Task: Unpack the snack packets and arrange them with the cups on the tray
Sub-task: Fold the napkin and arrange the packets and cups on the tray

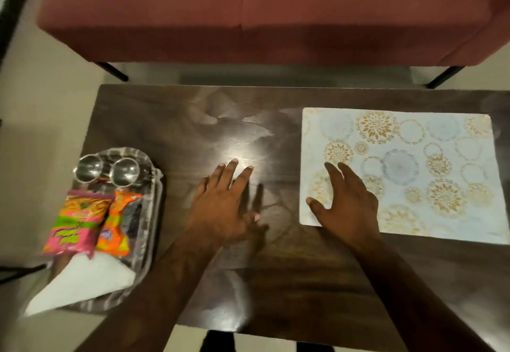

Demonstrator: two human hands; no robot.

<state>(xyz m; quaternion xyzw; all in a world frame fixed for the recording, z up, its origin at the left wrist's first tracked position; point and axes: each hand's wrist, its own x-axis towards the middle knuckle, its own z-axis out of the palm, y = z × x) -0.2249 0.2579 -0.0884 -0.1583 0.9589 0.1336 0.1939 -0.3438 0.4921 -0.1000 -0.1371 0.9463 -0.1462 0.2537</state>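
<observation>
A shiny steel tray [150, 230] lies at the table's left end. Two steel cups [89, 168] [124, 171] stand side by side at its far end. A pink snack packet [74, 223] and an orange snack packet [116, 226] lie next to each other in the tray's middle. A white folded napkin [82, 282] covers the tray's near end and sticks out past its rim. My left hand [223, 205] hovers flat over the bare table, fingers apart, holding nothing. My right hand [345, 202] rests spread on the near left corner of the patterned placemat [414, 163].
The dark wooden table [193, 119] has a glossy top with glare at its middle. A red sofa [262, 12] with black legs stands just beyond the far edge. Pale floor shows to the left of the table, and a dark cable lies there.
</observation>
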